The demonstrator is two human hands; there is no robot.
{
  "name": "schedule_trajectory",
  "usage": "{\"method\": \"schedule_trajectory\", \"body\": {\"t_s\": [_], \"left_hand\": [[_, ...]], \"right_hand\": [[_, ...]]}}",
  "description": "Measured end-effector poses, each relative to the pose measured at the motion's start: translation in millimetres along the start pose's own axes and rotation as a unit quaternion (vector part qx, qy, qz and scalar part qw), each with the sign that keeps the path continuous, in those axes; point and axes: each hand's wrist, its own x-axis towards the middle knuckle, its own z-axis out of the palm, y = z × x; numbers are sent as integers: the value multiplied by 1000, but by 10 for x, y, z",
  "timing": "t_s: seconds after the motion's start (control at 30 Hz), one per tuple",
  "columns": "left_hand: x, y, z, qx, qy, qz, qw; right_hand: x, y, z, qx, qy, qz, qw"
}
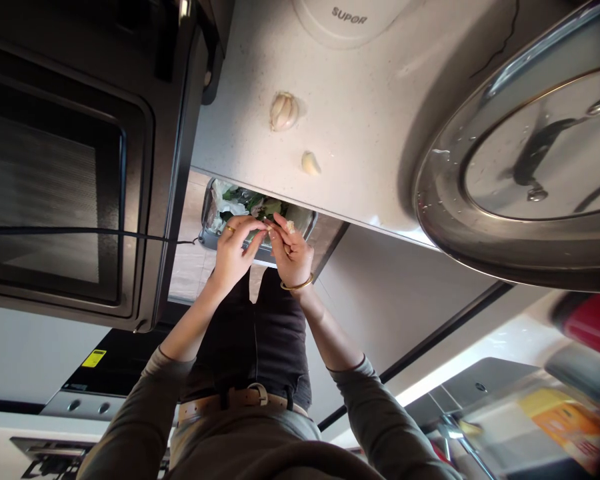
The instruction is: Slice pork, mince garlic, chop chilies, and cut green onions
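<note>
My left hand (236, 250), with a ring on one finger, and my right hand (293, 255), with a gold bangle at the wrist, meet over an open waste bin (209, 227) on the floor. Both pinch a small pale garlic clove (290, 227) between their fingertips. The bin holds green scraps and white wrappings. On the white counter (370, 113) above the bin lie a partly split garlic bulb (283, 111) and a single loose clove (310, 163).
A large steel pan with a glass lid (520, 167) stands on the counter at the right. A white SUPOR appliance (349, 17) sits at the back. A dark oven-like unit (65, 187) fills the left, with a black cable across it.
</note>
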Motion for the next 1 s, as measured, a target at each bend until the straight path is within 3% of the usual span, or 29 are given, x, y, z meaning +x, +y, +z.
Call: {"method": "schedule_trajectory", "body": {"t_s": [0.23, 0.5, 0.67, 0.87, 1.0], "left_hand": [[-1, -10, 11, -6, 1, -27, 1000], [-73, -52, 58, -83, 0, -112, 990], [-54, -27, 45, -63, -27, -87, 994], [-37, 23, 51, -12, 32, -56, 998], [-52, 18, 56, -41, 65, -49, 996]], "right_hand": [[-7, 3, -7, -16, 3, -22, 1000], [30, 34, -12, 68, -22, -16, 997], [51, 65, -3, 92, 5, -34, 995], [68, 26, -10, 100, 25, -36, 994], [81, 9, -49, 116, 13, -18, 993]]}}
